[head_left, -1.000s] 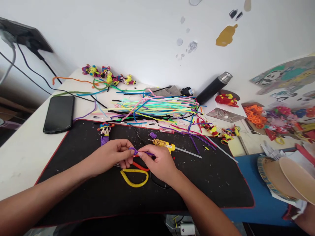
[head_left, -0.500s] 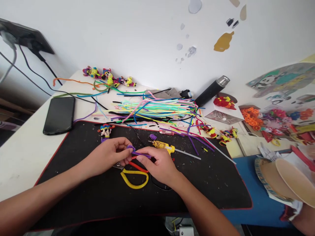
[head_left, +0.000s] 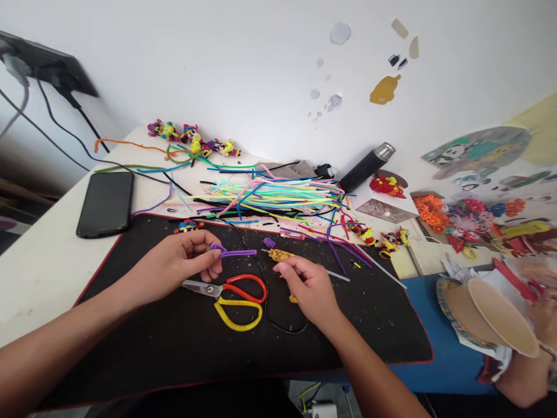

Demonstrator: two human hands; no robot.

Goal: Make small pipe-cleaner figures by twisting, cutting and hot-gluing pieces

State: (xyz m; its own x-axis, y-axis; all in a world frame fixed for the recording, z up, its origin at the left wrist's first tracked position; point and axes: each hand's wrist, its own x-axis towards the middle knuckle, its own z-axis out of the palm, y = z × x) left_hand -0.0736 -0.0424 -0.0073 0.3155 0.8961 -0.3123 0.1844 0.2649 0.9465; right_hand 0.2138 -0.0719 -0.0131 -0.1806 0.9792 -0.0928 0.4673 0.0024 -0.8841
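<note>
Left hand (head_left: 187, 255) pinches a coiled purple pipe cleaner (head_left: 240, 253) near scissors (head_left: 211, 290); right hand (head_left: 313, 287) covers the glue gun (head_left: 278, 255), grip unclear. Apparently mid-shaping; working the free end calls for holding the coil steady.

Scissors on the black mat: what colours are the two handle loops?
One loop is red, the other yellow; the head view shows both.

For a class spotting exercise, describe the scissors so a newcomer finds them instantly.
Find the black mat on the white table. On it, just below the left hand, lie the scissors. Unlike the yellow glue gun nearby, they have two large loops, one red, one yellow.
</note>
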